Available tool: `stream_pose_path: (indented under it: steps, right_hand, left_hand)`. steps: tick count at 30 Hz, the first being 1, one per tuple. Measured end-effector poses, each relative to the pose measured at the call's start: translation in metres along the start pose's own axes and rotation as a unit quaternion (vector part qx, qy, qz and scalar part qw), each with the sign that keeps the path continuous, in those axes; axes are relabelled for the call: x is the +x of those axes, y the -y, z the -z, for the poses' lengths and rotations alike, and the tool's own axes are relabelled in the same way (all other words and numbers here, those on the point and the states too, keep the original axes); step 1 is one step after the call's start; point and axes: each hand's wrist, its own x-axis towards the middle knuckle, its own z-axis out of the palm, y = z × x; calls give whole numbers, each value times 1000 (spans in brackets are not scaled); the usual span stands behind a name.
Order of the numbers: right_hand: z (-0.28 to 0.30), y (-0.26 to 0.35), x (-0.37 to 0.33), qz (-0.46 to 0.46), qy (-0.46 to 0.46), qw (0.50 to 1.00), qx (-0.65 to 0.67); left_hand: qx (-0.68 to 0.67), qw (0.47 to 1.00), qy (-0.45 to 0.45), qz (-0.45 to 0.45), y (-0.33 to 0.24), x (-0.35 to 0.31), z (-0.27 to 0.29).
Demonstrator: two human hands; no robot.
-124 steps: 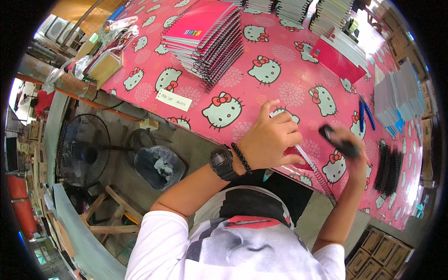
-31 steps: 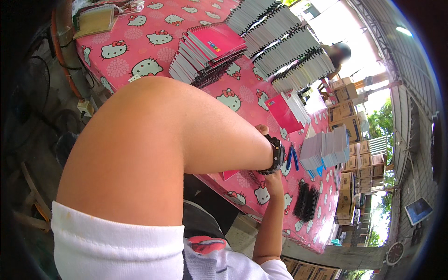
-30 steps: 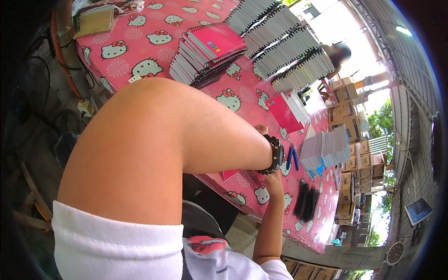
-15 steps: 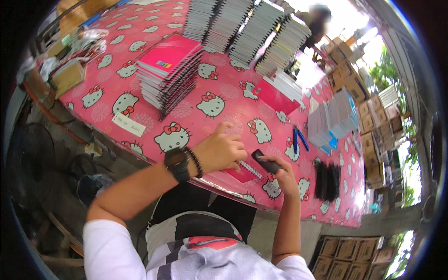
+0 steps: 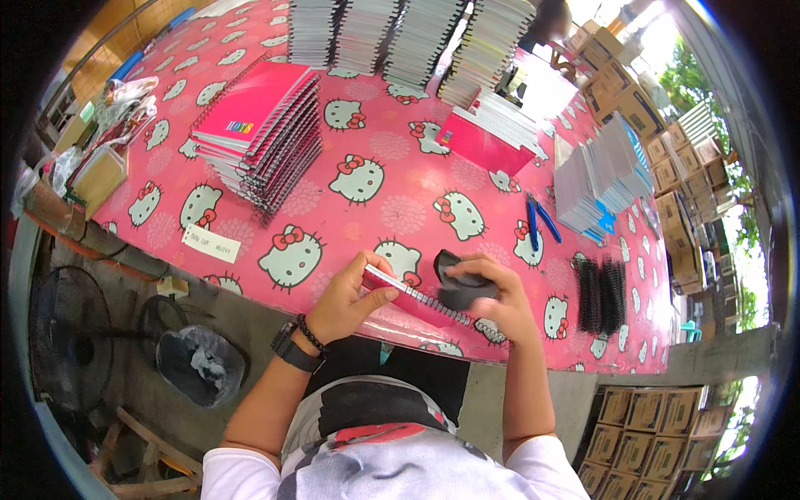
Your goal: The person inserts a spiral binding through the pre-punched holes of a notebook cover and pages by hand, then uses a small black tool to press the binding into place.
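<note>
At the table's near edge lies a pink notebook [image 5: 421, 307] with a row of binding rings along one long edge. My left hand [image 5: 350, 298] grips its left end between thumb and fingers. In my right hand [image 5: 498, 292] is a dark, smooth block-like tool [image 5: 457, 287], held just above the ringed edge. The tool is partly covered by my fingers and a little blurred, so its exact kind and whether it touches the rings I cannot tell.
A stack of pink spiral notebooks [image 5: 258, 125] stands at left. Tall bound stacks [image 5: 425, 42] line the back. To the right are a pink-covered paper pile [image 5: 487, 137], blue-handled pliers [image 5: 540, 223], paper stacks [image 5: 596, 183] and black binding coils [image 5: 602, 296]. A fan [image 5: 71, 337] stands below left.
My left hand has come down from hovering above the notebook and now grips its end. The dark tool in my right hand has tipped more upright. The view has shifted slightly.
</note>
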Motion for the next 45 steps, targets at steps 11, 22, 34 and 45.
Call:
stream_pose_path:
  steps: [11, 22, 34, 45]
  right_hand:
    - [-3, 20, 28, 18, 45, 989, -141]
    - [-9, 18, 42, 23, -20, 975, -218]
    - [-33, 34, 14, 134, -190, 954, -191]
    - [-40, 43, 12, 187, -185, 951, -162]
  left_hand:
    - [-39, 999, 21, 15, 2, 0, 1]
    - [-1, 1000, 19, 17, -6, 2, 0]
    - [52, 993, -88, -55, -69, 36, -22]
    - [-16, 992, -106, -73, -70, 24, -26]
